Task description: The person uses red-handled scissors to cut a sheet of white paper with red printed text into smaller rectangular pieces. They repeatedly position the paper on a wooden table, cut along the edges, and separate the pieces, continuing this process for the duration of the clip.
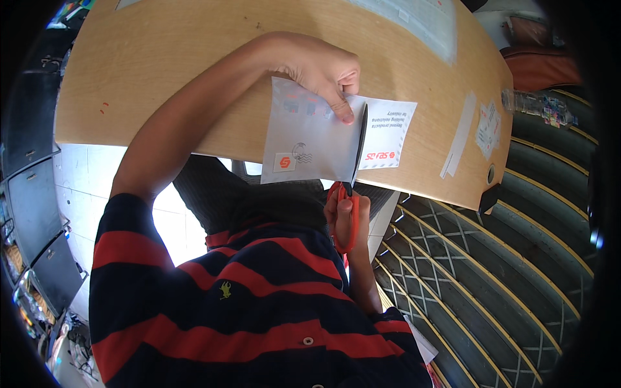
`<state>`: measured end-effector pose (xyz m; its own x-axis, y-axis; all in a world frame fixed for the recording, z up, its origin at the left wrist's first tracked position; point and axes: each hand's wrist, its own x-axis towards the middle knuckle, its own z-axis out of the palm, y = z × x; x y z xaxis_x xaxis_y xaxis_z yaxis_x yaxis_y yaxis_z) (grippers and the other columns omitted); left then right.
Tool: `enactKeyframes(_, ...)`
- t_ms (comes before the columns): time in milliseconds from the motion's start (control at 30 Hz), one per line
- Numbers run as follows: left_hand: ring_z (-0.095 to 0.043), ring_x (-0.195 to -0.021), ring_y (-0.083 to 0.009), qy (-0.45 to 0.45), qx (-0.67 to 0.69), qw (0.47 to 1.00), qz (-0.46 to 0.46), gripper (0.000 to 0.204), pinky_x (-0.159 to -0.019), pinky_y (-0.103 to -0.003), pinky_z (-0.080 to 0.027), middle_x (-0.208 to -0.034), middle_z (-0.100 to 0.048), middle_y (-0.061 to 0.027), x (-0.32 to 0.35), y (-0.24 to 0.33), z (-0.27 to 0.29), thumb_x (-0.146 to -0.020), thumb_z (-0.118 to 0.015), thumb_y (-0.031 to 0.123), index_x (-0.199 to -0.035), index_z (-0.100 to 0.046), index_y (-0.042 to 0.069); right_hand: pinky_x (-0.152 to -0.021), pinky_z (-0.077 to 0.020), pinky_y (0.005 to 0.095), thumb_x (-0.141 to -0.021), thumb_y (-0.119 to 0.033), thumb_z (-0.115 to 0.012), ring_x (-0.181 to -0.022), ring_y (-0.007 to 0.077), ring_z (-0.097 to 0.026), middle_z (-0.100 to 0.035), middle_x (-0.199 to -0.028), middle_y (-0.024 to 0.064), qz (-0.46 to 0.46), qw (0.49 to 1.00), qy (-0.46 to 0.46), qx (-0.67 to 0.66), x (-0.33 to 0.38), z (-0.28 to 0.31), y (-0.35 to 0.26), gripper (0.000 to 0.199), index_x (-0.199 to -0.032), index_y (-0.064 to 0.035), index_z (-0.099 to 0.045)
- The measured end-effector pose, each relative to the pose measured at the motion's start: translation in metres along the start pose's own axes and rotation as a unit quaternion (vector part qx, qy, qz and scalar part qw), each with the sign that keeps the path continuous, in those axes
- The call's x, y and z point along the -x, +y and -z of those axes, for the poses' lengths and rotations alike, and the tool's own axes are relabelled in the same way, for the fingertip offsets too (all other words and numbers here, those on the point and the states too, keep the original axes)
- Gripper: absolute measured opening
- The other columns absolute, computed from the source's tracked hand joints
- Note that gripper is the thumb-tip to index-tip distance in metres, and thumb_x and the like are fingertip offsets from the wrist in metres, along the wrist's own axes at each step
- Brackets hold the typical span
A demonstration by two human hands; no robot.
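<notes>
My left hand (pixel 326 74) pinches the far edge of a white paper envelope (pixel 317 139), its thumb lying on top and the fingers curled underneath. The envelope has striped borders and small red and grey prints, and overhangs the table's near edge. My right hand (pixel 343 210) grips scissors (pixel 354 223) with red handles from the near side. One long dark blade lies over the envelope, running from its near edge almost to the far edge, right of my left thumb. The other blade is hidden, apparently under the paper. Whether a cut runs along the blade, I cannot tell.
The wooden table (pixel 194 139) has a pale tape strip (pixel 459 136), a printed label (pixel 488 129) and a clear sheet (pixel 420 26) on it. A plastic bottle (pixel 537 107) and a brown bag (pixel 540 68) are beyond its right edge. A ribbed metal shutter (pixel 479 258) stands right; dark cabinets (pixel 29 194) left.
</notes>
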<state>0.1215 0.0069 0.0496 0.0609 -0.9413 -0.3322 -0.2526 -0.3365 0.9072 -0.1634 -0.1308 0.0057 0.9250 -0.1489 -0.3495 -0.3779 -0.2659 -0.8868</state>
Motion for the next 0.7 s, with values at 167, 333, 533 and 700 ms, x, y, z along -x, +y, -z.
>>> enactKeyframes(167, -0.068, -0.061, -0.0144, -0.003, 0.014, 1.000, 0.007, 0.035, -0.057, -0.030, -0.053, -0.076, -0.074, -0.0078, 0.001, 0.001, 0.000, -0.085, -0.078, 0.035, -0.094, -0.077, 0.001, -0.037, -0.0326, 0.0253, -0.092, -0.076, -0.040, -0.039, 0.0090, -0.045, -0.045, -0.049, 0.0020, 0.002, 1.000, 0.007, 0.017, 0.000, -0.002, 0.003, 0.078, -0.069, -0.0021, -0.049)
enactKeyframes(333, -0.068, -0.062, -0.0152, -0.025, 0.003, 1.000, 0.011, 0.036, -0.056, -0.031, -0.053, -0.076, -0.074, -0.0086, -0.001, 0.001, -0.001, -0.084, -0.079, 0.034, -0.094, -0.076, 0.001, -0.034, -0.0315, 0.0236, -0.084, -0.088, -0.033, -0.039, 0.0081, -0.043, -0.046, -0.053, 0.0036, -0.002, 1.000, -0.003, -0.004, -0.002, -0.003, -0.008, 0.087, -0.069, -0.0030, -0.047)
enactKeyframes(533, -0.069, -0.062, -0.0151, -0.024, 0.000, 1.000, 0.009, 0.035, -0.056, -0.031, -0.053, -0.076, -0.074, -0.0089, -0.002, 0.001, -0.001, -0.084, -0.078, 0.033, -0.094, -0.076, 0.000, -0.034, -0.0313, 0.0235, -0.084, -0.088, -0.032, -0.039, 0.0088, -0.043, -0.046, -0.052, 0.0036, -0.023, 1.000, -0.010, -0.014, 0.000, -0.005, -0.006, 0.088, -0.070, -0.0032, -0.048)
enactKeyframes(700, -0.069, -0.063, -0.0154, -0.025, -0.004, 1.000, 0.013, 0.034, -0.057, -0.031, -0.054, -0.077, -0.074, -0.0086, -0.001, 0.000, -0.002, -0.085, -0.077, 0.033, -0.094, -0.076, 0.000, -0.034, -0.0313, 0.0237, -0.087, -0.085, -0.037, -0.038, 0.0101, -0.043, -0.044, -0.050, 0.0037, -0.044, 0.999, 0.005, -0.010, -0.002, -0.009, -0.007, 0.083, -0.069, -0.0042, -0.047)
